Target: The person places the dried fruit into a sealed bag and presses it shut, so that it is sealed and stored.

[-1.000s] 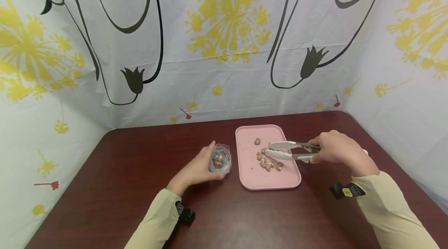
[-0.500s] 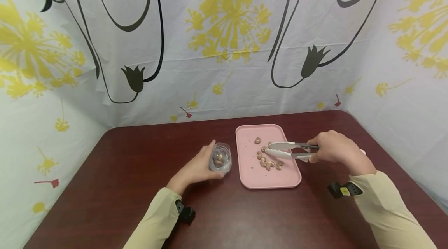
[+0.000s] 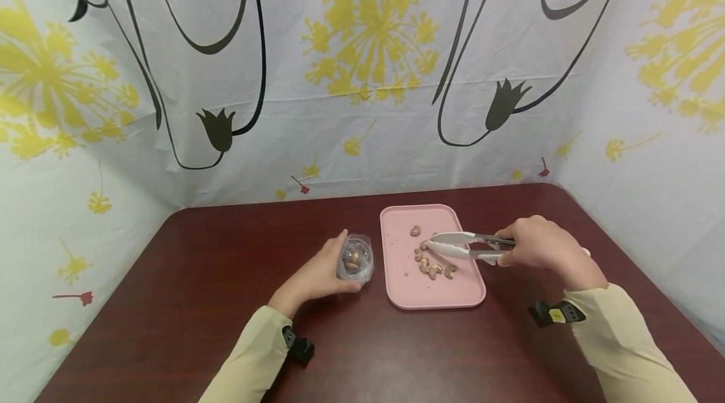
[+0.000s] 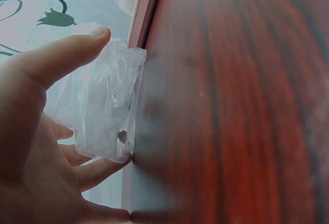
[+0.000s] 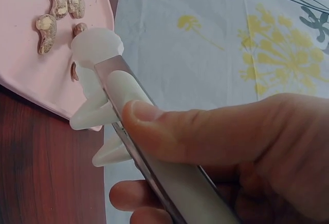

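Observation:
My left hand (image 3: 323, 271) curls round a crinkled clear plastic container (image 3: 362, 269), thumb and fingers on opposite sides. Its mouth faces up in the head view, and a few brown-skinned cashews (image 3: 353, 260) lie inside. In the left wrist view the container (image 4: 105, 100) stands low on the table, with fingertips down at the tabletop. My right hand (image 3: 540, 244) grips metal tongs (image 5: 164, 162) with white tips (image 3: 453, 249). The tips are spread apart over the pink tray (image 3: 410, 293), right at a cashew (image 3: 424, 244). Several more cashews (image 5: 46, 31) lie scattered on the tray.
The dark red-brown wooden table (image 3: 238, 252) carries the tray just right of the container. White cloth (image 3: 317, 157) with yellow and grey flowers hangs behind and at both sides. Small crumbs dot the tray.
Almost nothing moves: my right hand and the tongs shift very slightly left over the tray. My left hand stays on the container.

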Demonstrator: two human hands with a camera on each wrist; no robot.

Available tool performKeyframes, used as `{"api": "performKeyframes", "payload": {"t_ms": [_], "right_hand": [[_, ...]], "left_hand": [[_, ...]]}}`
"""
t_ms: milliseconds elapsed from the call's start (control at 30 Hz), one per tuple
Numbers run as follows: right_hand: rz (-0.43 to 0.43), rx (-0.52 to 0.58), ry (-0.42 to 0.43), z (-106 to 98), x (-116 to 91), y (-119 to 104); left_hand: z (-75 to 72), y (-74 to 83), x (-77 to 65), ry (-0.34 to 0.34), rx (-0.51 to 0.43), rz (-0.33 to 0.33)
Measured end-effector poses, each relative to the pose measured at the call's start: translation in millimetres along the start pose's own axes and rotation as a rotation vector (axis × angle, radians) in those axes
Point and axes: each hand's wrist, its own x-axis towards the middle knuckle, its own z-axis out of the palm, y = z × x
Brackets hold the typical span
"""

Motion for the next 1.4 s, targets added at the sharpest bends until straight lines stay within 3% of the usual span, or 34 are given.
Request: {"api": "performKeyframes", "payload": {"t_ms": [600, 1033, 1400], "right_hand": [[-0.036, 0.033, 0.066, -5, -2, -9], [-0.078, 0.089, 0.108, -13, -1, -45], [-0.153, 0.076, 0.094, -9, 16, -76]], "left_hand": [[0.1, 0.9, 0.4, 0.000, 0.004, 0.000], [0.3, 2.2, 0.1, 0.004, -0.003, -0.010], [-0.2, 1.3, 0.4, -0.003, -0.011, -0.011]]}}
